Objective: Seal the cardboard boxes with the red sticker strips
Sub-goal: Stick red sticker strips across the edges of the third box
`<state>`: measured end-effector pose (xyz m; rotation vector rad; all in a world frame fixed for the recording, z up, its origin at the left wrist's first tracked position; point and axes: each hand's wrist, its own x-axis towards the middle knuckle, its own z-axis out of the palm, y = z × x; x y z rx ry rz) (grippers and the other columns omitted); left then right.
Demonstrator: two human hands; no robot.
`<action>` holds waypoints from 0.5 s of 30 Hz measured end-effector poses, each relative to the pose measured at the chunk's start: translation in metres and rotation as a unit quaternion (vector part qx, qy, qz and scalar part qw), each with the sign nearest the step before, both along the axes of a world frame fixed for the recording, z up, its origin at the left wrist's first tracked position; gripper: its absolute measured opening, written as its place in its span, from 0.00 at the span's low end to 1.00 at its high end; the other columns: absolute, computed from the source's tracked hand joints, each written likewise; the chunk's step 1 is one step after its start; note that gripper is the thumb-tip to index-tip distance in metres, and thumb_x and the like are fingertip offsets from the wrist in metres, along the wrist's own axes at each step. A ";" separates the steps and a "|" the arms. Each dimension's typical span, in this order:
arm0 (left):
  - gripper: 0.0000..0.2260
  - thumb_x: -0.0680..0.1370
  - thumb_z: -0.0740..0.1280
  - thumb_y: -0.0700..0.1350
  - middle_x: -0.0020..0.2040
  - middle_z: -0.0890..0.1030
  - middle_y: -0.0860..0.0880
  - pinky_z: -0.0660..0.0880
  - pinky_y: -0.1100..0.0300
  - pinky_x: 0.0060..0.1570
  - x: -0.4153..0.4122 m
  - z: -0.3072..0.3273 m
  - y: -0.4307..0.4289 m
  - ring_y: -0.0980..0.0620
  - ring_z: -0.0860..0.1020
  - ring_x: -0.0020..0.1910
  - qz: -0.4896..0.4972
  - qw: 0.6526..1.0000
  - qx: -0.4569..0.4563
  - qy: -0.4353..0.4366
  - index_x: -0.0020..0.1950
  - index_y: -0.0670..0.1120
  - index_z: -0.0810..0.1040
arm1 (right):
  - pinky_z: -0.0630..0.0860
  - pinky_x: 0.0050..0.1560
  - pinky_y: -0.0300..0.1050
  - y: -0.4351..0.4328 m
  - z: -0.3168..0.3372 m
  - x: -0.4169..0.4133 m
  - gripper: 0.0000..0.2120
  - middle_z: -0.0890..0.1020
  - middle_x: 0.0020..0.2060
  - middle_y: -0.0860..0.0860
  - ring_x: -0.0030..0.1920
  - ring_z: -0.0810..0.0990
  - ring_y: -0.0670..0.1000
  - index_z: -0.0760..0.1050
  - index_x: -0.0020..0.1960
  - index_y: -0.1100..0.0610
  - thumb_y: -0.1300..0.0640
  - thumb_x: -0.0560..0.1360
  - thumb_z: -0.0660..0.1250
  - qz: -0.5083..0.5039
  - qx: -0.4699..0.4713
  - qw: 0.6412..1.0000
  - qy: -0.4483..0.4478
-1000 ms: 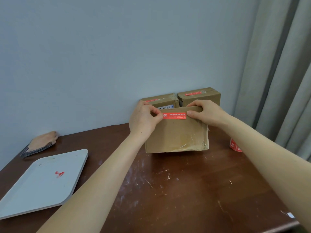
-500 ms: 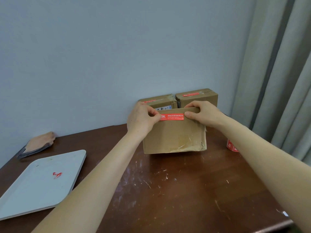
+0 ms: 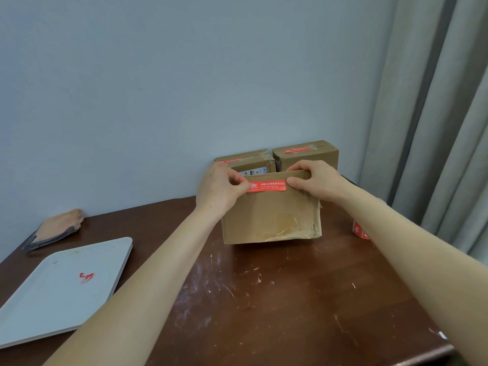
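A brown cardboard box (image 3: 272,217) stands on the dark wooden table, tilted with its front face toward me. A red sticker strip (image 3: 266,186) with white print lies along the top of that face. My left hand (image 3: 220,190) pinches the strip's left end against the box. My right hand (image 3: 315,180) grips the box's top right edge, thumb at the strip's right end. Behind it two more cardboard boxes, one on the left (image 3: 248,161) and one on the right (image 3: 306,154), stand against the wall, each with a red strip on top.
A white tray (image 3: 60,291) with a small red scrap lies at the left. A folded cloth (image 3: 56,228) sits at the far left by the wall. A red sticker roll (image 3: 360,229) stands right of the box. Grey curtains (image 3: 435,114) hang at the right.
Both hands and the box stay in much the same pose. The view has shifted slightly; the strip looks pressed a little flatter on the box.
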<state>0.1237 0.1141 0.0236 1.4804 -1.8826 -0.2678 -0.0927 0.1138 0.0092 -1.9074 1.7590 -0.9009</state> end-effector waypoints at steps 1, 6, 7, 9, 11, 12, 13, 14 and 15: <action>0.06 0.73 0.70 0.48 0.50 0.75 0.53 0.64 0.65 0.34 0.000 0.000 0.001 0.56 0.72 0.48 0.000 1.000 -0.001 -0.001 0.36 0.52 0.80 | 0.76 0.56 0.54 0.000 0.000 0.000 0.10 0.78 0.54 0.46 0.54 0.77 0.49 0.75 0.57 0.43 0.47 0.76 0.65 0.000 0.000 1.000 0.001; 0.06 0.74 0.69 0.46 0.43 0.73 0.57 0.64 0.67 0.33 -0.001 0.003 0.004 0.57 0.72 0.45 -0.007 1.000 -0.002 0.002 0.38 0.49 0.81 | 0.76 0.56 0.54 -0.001 -0.001 -0.001 0.09 0.79 0.54 0.46 0.54 0.77 0.49 0.74 0.56 0.42 0.47 0.75 0.66 0.002 -0.001 1.000 -0.001; 0.06 0.74 0.69 0.46 0.41 0.73 0.58 0.64 0.67 0.32 -0.001 0.003 0.005 0.57 0.72 0.44 -0.009 1.000 -0.002 0.003 0.38 0.48 0.81 | 0.76 0.56 0.54 -0.001 -0.001 -0.001 0.09 0.78 0.54 0.46 0.54 0.77 0.49 0.74 0.55 0.42 0.47 0.75 0.66 0.003 -0.002 1.000 -0.001; 0.07 0.74 0.69 0.45 0.38 0.72 0.59 0.64 0.68 0.32 -0.001 0.003 0.006 0.57 0.72 0.42 -0.012 1.000 -0.001 0.004 0.37 0.48 0.81 | 0.76 0.56 0.54 -0.001 -0.001 -0.001 0.09 0.78 0.55 0.46 0.54 0.77 0.49 0.74 0.56 0.42 0.46 0.75 0.66 0.002 -0.003 1.000 0.001; 0.07 0.75 0.69 0.45 0.38 0.71 0.60 0.64 0.68 0.32 -0.001 0.003 0.005 0.58 0.71 0.40 -0.013 1.000 -0.001 0.002 0.37 0.48 0.81 | 0.76 0.56 0.54 -0.001 -0.002 -0.001 0.10 0.78 0.55 0.46 0.54 0.77 0.49 0.74 0.56 0.42 0.46 0.75 0.66 0.001 -0.003 1.000 0.001; 0.07 0.75 0.69 0.45 0.38 0.71 0.60 0.64 0.68 0.32 -0.001 0.003 0.004 0.58 0.71 0.40 -0.012 1.000 0.000 0.000 0.37 0.48 0.81 | 0.76 0.56 0.54 -0.001 -0.002 -0.001 0.10 0.78 0.55 0.46 0.54 0.77 0.49 0.74 0.57 0.42 0.46 0.75 0.66 0.000 -0.004 1.000 0.000; 0.07 0.74 0.69 0.45 0.38 0.71 0.60 0.65 0.67 0.32 -0.001 0.002 0.004 0.58 0.71 0.40 -0.010 1.000 0.001 0.001 0.37 0.48 0.81 | 0.76 0.56 0.54 -0.001 -0.002 -0.001 0.11 0.78 0.55 0.46 0.54 0.77 0.49 0.75 0.57 0.42 0.46 0.75 0.66 -0.001 -0.003 1.000 0.000; 0.07 0.74 0.69 0.45 0.38 0.72 0.60 0.65 0.67 0.32 0.000 0.002 0.002 0.57 0.72 0.41 -0.009 1.000 0.001 0.002 0.36 0.49 0.81 | 0.76 0.56 0.54 -0.001 -0.002 -0.001 0.11 0.78 0.55 0.46 0.55 0.77 0.49 0.75 0.57 0.42 0.46 0.75 0.66 -0.001 -0.002 1.000 0.000; 0.07 0.74 0.70 0.46 0.40 0.74 0.58 0.65 0.67 0.32 0.000 0.001 0.001 0.57 0.73 0.42 -0.009 1.000 0.000 0.002 0.35 0.49 0.80 | 0.76 0.56 0.54 -0.001 -0.002 -0.001 0.11 0.78 0.55 0.46 0.55 0.77 0.49 0.75 0.57 0.42 0.46 0.75 0.66 -0.001 -0.002 1.000 0.000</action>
